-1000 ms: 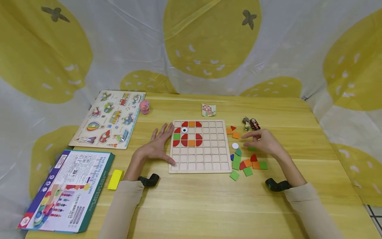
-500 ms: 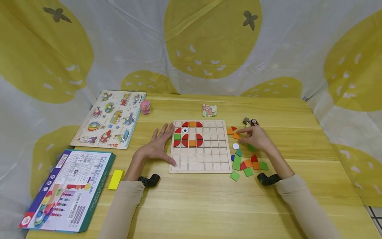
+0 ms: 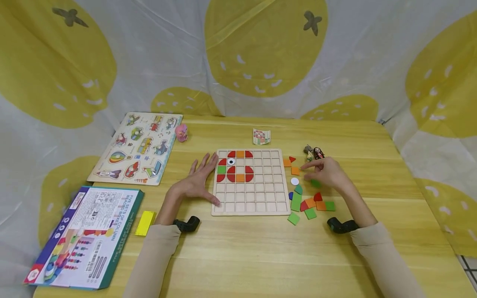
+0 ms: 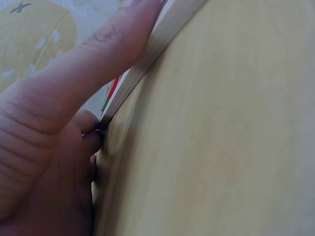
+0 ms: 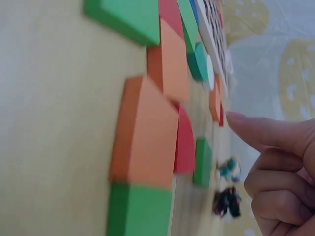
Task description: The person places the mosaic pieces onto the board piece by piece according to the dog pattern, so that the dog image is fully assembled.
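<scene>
A wooden grid board (image 3: 264, 198) lies flat, with red, orange and green pieces and a white eye disc (image 3: 231, 162) set in its upper left cells. My left hand (image 3: 193, 182) spreads its fingers along the left side; in the left wrist view its thumb (image 4: 113, 44) rests on the board's edge. My right hand (image 3: 328, 173) hovers over the loose pieces, index finger and thumb apart with nothing visible between them. Just left of it lie an orange square (image 3: 295, 171) and a plain white disc (image 3: 295, 181). Partly beneath it is a green piece (image 3: 316, 183).
More loose blocks (image 3: 310, 213) lie right of the board. Two small figurines (image 3: 318, 153) stand behind the right hand. A patterned card (image 3: 261, 137) lies behind the board. To the left are a picture puzzle (image 3: 136, 149), a pink toy (image 3: 181, 133), a yellow block (image 3: 145, 223) and a box (image 3: 85, 236).
My right hand went left to the orange square, then drew back right, away from it. The left hand has stayed at the board's side.
</scene>
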`<state>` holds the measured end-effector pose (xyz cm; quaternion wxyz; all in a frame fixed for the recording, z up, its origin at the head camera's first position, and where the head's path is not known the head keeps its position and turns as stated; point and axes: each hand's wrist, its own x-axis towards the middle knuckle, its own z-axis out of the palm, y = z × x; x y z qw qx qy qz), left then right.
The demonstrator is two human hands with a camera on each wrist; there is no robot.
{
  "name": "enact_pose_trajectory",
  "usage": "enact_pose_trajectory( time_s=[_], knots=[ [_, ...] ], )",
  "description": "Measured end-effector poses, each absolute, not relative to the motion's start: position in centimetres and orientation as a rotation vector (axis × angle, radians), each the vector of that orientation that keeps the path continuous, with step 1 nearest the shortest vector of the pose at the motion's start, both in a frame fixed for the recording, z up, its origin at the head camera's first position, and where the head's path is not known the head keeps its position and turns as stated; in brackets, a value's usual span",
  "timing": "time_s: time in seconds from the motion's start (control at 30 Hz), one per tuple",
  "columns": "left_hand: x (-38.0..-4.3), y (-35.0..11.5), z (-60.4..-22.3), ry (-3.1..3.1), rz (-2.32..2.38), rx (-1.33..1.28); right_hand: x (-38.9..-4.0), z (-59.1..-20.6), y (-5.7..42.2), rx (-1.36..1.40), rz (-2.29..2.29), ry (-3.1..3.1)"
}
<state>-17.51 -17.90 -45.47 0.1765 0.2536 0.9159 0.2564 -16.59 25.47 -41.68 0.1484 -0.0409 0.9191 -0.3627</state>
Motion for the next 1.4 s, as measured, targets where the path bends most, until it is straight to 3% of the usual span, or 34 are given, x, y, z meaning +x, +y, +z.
enact_pose_trajectory(
  time_s=[0.4,0.63,1.4],
  knots=[
    [-17.5,-17.7,-45.3,2.590,0.744,0.730,-13.4,-42.5,30.4,-0.197,-1.145,2.290],
    [-17.5,-17.7,-45.2,2.583,0.736,0.729,-13.8,-42.8,30.2,-0.092,-1.199,2.376],
    [-17.4,-17.8,-45.3,2.580,0.746,0.711,-14.2,-43.4,29.0,-0.235,-1.136,2.385]
  ],
)
